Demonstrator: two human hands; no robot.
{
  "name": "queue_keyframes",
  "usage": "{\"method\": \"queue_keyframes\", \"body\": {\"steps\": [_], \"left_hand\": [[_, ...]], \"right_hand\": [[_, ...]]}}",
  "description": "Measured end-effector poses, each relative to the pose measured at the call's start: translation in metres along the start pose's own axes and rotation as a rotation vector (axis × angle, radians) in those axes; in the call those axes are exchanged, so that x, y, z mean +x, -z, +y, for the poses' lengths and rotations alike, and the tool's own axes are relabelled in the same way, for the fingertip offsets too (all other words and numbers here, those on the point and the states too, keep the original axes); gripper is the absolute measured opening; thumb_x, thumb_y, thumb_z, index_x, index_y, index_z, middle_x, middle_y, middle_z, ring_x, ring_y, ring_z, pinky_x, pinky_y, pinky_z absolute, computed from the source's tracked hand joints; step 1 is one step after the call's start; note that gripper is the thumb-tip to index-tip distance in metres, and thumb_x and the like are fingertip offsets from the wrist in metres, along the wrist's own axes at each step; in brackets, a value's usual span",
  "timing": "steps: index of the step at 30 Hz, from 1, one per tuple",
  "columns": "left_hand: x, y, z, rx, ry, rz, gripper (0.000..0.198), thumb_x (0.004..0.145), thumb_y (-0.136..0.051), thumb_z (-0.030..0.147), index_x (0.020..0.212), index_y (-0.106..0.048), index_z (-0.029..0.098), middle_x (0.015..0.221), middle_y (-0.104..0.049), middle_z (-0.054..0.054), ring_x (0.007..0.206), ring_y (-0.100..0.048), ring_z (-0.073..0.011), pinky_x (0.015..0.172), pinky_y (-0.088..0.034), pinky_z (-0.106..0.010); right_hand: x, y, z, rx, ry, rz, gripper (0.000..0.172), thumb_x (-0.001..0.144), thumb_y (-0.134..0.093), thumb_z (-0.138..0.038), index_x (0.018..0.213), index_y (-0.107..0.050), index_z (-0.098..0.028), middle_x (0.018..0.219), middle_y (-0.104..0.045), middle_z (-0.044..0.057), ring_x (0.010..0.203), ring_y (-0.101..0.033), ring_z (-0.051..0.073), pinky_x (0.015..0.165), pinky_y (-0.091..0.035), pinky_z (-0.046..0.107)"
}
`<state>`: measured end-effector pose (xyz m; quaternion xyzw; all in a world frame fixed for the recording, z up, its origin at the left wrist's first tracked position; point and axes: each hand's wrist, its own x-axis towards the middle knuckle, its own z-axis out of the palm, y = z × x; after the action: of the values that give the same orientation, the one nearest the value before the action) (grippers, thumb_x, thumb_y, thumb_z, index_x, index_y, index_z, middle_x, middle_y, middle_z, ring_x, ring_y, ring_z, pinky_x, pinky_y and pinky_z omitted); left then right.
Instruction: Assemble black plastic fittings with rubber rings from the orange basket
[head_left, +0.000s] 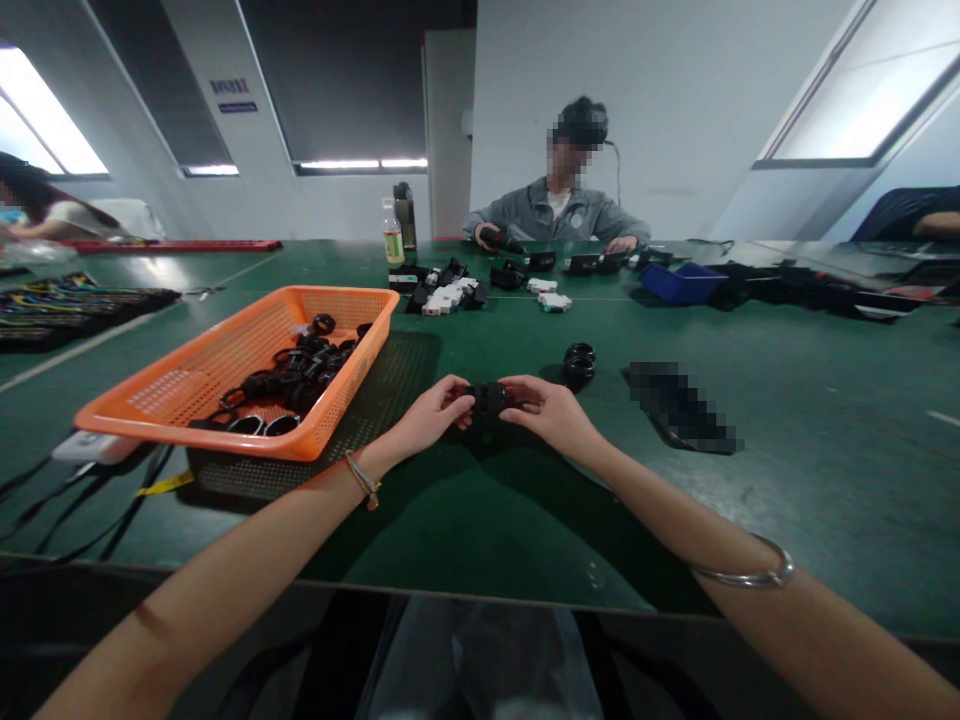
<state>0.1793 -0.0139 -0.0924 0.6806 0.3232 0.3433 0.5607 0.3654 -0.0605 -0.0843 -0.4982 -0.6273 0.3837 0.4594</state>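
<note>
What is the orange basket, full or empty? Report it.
Partly full. Black rings are heaped toward the right side of the orange basket; its mesh floor on the left shows bare.

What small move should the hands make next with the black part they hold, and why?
Probably set the small black part, pinched between the left hand and the right hand, onto the short stack of black rings just beyond the right hand. Similar rings lie in the orange plastic mesh basket at the left.
</note>
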Motion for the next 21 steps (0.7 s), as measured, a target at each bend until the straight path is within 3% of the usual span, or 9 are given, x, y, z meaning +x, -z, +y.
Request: {"method": "queue_keyframes", "body": {"steps": [8,21], "left_hand": [[-0.0007,0.0006,0.0003,-0.005,0.003,-0.005,0.020,0.077,-0.056,0.032,0.086,-0.047,0.016,0.063,-0.053,0.004,0.055,-0.053,-0.0075,0.055,-0.043,-0.021],[-0.0025,-0.0001,0.0038,0.008,0.014,-0.005,0.020,0.079,-0.053,0.033,0.085,-0.046,0.016,0.060,-0.052,0.005,0.051,-0.052,-0.0066,0.051,-0.041,-0.019]], "right_hand": [[-0.0034,0.0007,-0.0057,-0.137,0.077,0.045,0.036,0.064,-0.068,-0.018,0.099,-0.065,-0.020,0.098,-0.065,0.006,0.089,-0.063,0.019,0.080,-0.054,0.035],[-0.0029,0.0007,-0.0075,-0.237,0.108,0.035,0.033,0.067,-0.066,-0.021,0.100,-0.063,-0.018,0.093,-0.067,0.007,0.085,-0.063,0.020,0.074,-0.053,0.035]]}}
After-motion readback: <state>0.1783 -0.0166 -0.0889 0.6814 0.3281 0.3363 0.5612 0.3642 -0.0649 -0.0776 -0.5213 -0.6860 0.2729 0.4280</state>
